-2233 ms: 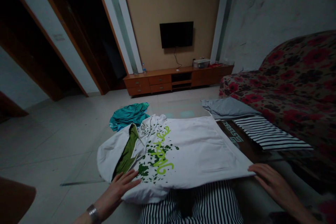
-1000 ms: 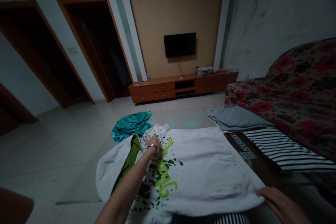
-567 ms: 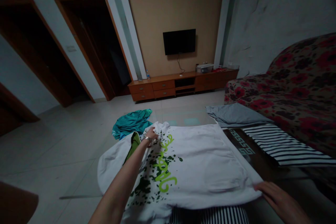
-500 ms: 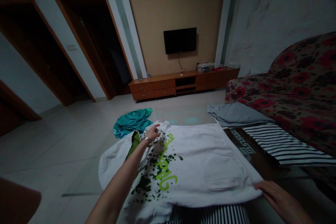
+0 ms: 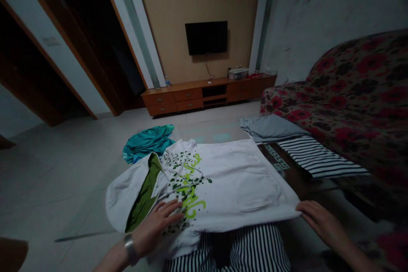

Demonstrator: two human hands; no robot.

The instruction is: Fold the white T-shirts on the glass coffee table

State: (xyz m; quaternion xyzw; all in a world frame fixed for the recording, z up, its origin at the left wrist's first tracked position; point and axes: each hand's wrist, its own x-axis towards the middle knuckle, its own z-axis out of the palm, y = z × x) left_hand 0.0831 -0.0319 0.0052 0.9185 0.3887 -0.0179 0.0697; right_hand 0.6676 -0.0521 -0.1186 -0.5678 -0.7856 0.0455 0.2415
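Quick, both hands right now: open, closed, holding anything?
Left hand: open, flat on the white hoodie near its green print.
Right hand: open, fingers at the hoodie's hem corner, gripping nothing.

Soft matt cloth hoodie (image 5: pixel 229 178), glossy tiled floor (image 5: pixel 63 170); polished wood cabinet (image 5: pixel 191 93), shiny metal bracelet (image 5: pixel 129 248)

Teal garment (image 5: pixel 148 142), grey cloth (image 5: pixel 270 127), wall television (image 5: pixel 206 37)

Table (image 5: pixel 298 180) mostly hidden under hoodie (image 5: pixel 236 178); shelf items indistinct
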